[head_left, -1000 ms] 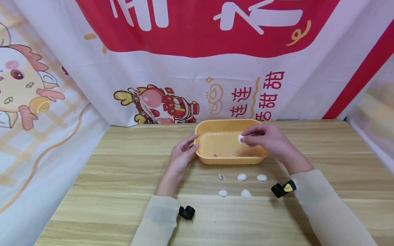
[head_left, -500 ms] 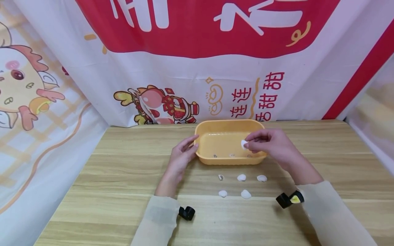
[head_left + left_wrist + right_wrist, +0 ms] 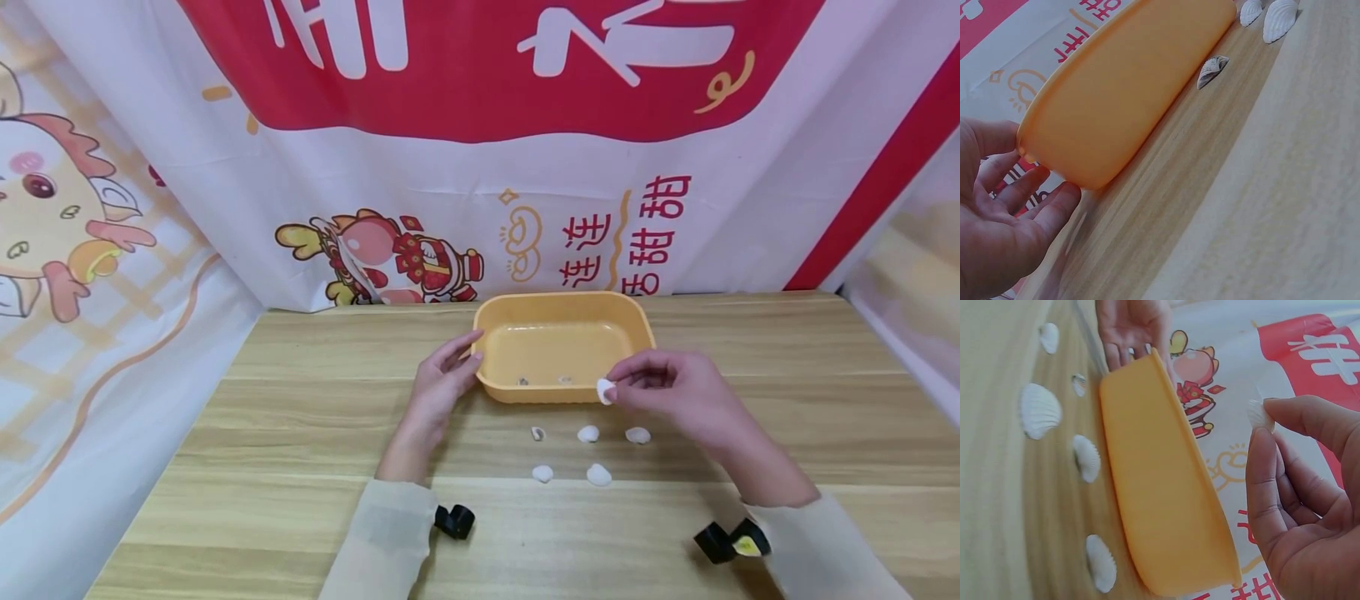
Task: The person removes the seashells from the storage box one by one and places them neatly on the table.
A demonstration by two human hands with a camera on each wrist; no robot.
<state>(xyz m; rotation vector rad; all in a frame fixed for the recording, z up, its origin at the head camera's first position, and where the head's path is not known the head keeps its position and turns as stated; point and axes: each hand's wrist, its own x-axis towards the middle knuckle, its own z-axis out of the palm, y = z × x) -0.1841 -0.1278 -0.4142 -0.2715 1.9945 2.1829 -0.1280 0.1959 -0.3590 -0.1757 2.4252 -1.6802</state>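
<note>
My right hand pinches a small white ridged seashell between thumb and forefinger, just over the near rim of the shallow orange plastic tray. My left hand rests relaxed, fingers straight against the tray's left end. Five more small shells lie on the wooden surface in front.
</note>
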